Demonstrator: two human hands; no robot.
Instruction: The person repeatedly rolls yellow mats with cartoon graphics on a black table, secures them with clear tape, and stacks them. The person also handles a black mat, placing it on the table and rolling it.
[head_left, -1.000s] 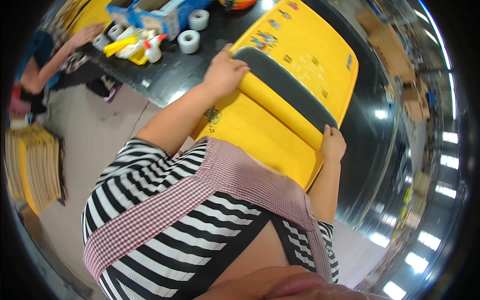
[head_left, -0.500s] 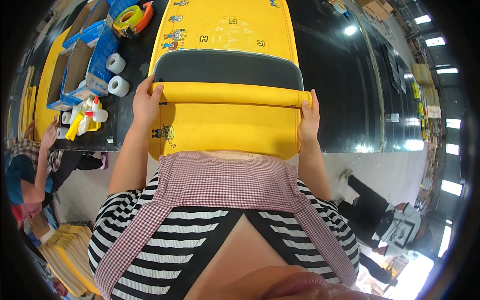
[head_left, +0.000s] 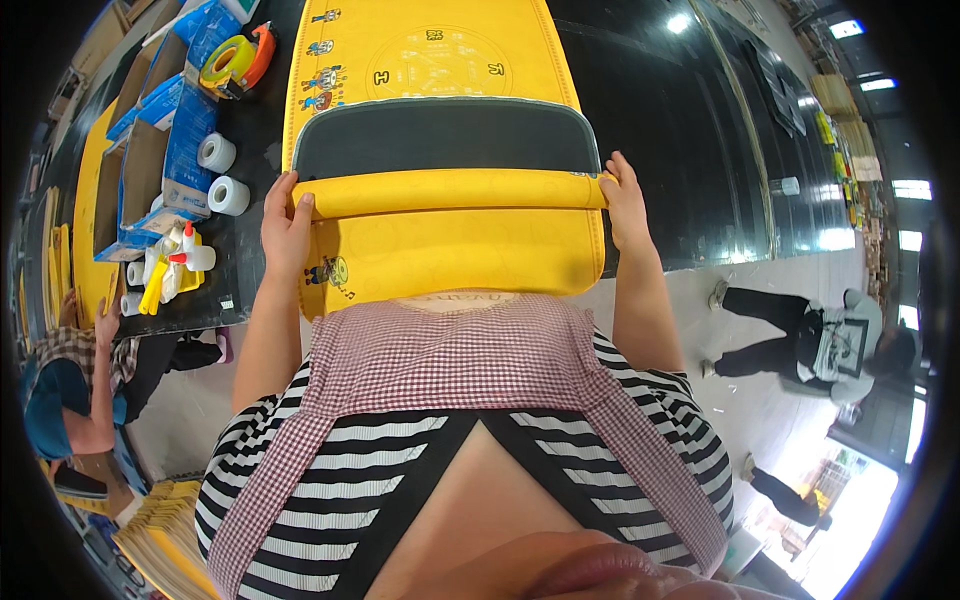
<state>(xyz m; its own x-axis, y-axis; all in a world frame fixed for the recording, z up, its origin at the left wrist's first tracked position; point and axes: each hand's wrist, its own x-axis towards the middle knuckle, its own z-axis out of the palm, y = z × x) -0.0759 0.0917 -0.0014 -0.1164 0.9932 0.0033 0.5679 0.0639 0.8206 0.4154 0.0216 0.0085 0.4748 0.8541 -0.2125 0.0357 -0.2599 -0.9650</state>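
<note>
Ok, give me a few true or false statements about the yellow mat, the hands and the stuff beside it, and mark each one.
1. Both hands, left hand and right hand, grip the ends of the rolled part of the yellow mat. True.
2. The mat's underside is white. False: it shows black.
3. Two white tape rolls sit on the black table left of the mat. True.
4. The mat is fully rolled up. False: a printed stretch lies flat beyond the roll.

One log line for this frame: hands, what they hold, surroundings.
left hand: grips roll end | right hand: grips other end | yellow mat: partly rolled, on black table | tape rolls: left
</note>
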